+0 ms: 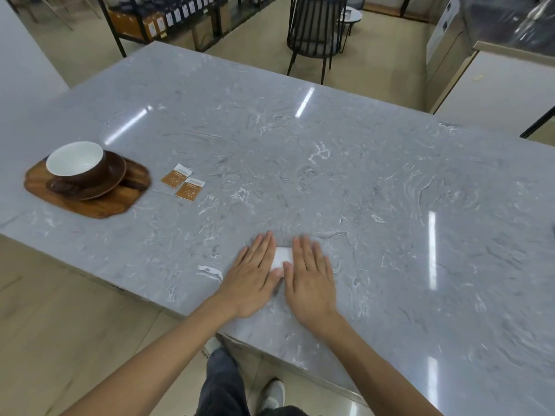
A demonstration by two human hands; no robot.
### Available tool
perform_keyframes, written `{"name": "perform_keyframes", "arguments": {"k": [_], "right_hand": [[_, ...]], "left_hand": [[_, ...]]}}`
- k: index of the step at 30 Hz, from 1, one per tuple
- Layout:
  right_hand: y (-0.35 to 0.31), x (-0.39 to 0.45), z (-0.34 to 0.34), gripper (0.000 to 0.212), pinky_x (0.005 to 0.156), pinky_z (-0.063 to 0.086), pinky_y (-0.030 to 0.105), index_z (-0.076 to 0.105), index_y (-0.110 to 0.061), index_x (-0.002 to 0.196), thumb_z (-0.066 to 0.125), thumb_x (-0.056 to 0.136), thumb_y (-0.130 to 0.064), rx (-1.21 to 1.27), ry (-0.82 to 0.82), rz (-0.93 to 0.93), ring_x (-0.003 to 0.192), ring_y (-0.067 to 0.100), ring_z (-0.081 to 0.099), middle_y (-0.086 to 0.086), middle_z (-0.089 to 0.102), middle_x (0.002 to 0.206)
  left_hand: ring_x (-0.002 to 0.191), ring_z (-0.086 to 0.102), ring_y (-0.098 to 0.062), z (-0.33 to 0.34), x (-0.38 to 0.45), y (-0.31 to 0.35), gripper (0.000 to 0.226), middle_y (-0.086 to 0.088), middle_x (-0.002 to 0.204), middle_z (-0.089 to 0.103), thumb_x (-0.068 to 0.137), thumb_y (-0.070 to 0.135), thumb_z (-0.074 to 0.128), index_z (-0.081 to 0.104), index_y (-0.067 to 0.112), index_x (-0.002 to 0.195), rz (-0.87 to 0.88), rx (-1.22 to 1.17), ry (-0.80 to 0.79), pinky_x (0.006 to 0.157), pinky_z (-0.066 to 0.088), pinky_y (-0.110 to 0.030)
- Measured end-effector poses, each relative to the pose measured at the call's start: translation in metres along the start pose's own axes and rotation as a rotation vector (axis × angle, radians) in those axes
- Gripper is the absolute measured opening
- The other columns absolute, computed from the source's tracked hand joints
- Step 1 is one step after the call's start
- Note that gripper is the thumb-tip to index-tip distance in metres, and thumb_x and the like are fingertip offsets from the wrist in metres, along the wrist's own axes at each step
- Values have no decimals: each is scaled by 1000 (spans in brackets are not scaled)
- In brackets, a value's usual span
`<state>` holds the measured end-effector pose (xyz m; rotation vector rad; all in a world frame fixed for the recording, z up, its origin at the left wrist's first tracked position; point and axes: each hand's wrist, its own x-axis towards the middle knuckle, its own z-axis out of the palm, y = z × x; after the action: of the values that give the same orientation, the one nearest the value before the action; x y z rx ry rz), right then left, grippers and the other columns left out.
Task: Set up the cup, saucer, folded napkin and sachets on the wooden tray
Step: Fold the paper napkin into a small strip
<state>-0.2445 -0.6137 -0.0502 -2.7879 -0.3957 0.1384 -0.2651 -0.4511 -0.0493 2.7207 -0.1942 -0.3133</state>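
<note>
Both hands lie flat, palms down and fingers spread straight, on a white napkin (281,257) near the front edge of the grey marble table (345,163). The left hand (253,276) covers the napkin's left part and the right hand (309,280) its right part, so only a strip of white shows between them; neither hand grips anything, they only press. Far to the left, close to the table's left edge, sits the wooden tray (90,205). On it rests a brown saucer (112,178), and a brown cup (78,163) with a white inside stands upright on the saucer. Just right of the tray, lying on the bare tabletop and not on the tray, are two orange and white sachets (183,182), side by side and nearly touching. Between the hands and the tray the table surface is open, and the whole right and far part of the table is bare as well. A black chair (315,28) stands beyond the far edge.
</note>
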Motion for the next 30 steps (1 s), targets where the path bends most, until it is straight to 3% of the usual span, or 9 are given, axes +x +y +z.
{"name": "perform_keyframes", "arguments": {"k": [2,5,9,13,17,22,25,28,30], "right_hand": [[-4,-3,-10,70,124,26,42,23,-9,162,39,106,-48,105,57,131,151,30,30,13,32,165],[-8,-3,-25,69,96,48,40,36,-5,150,56,99,-47,336,67,303,123,36,58,20,55,140],[-10,10,-32,56,78,45,35,55,2,126,62,96,-45,505,-62,444,108,37,66,18,69,115],[-7,19,-38,33,68,51,37,70,0,78,72,91,-31,974,-46,609,75,29,66,9,66,74],[-6,21,-43,21,85,60,45,75,1,93,77,89,-19,1139,-90,635,80,24,70,16,75,92],[-10,14,-58,23,69,62,28,73,1,105,79,87,-12,1251,-143,622,88,22,73,21,76,107],[-18,8,-69,20,72,63,27,74,-1,104,80,86,-8,1288,-152,580,103,30,74,22,76,109],[-31,-1,-80,18,74,63,25,77,-8,104,79,86,-9,1325,-166,477,100,25,77,15,79,104],[-41,-6,-86,18,77,63,25,79,-15,104,78,86,-12,1344,-187,403,98,21,77,9,81,101]], "left_hand": [[152,-25,-10,-2,0,2,66,4,165,-28,107,43,13,-21,16,156,-1,21,-13,126,-10,-37],[151,-29,-13,-1,-1,4,67,3,164,-31,107,45,11,-24,16,155,-12,34,7,126,-11,-40],[150,-30,-12,3,-3,1,70,3,163,-32,106,51,10,-24,16,155,-24,17,21,126,-10,-41],[150,-31,-11,6,-5,0,71,4,164,-32,104,54,9,-24,17,156,-8,10,48,127,-7,-42],[148,-35,-12,6,-9,1,76,7,163,-33,103,58,13,-24,19,156,9,2,109,125,-13,-40],[146,-37,-7,4,-23,2,70,12,162,-35,104,55,18,-21,28,156,-23,-185,153,124,-13,-38],[152,-16,-1,-3,-36,1,67,17,167,-15,104,52,32,0,34,160,-132,-580,291,122,3,-29],[146,32,-10,-18,-50,-3,50,7,160,32,105,41,41,33,32,154,-293,-1008,453,116,32,-29],[123,58,-15,-31,-60,-11,37,-2,142,55,105,35,47,52,28,142,-356,-1265,474,91,57,-28]]}}
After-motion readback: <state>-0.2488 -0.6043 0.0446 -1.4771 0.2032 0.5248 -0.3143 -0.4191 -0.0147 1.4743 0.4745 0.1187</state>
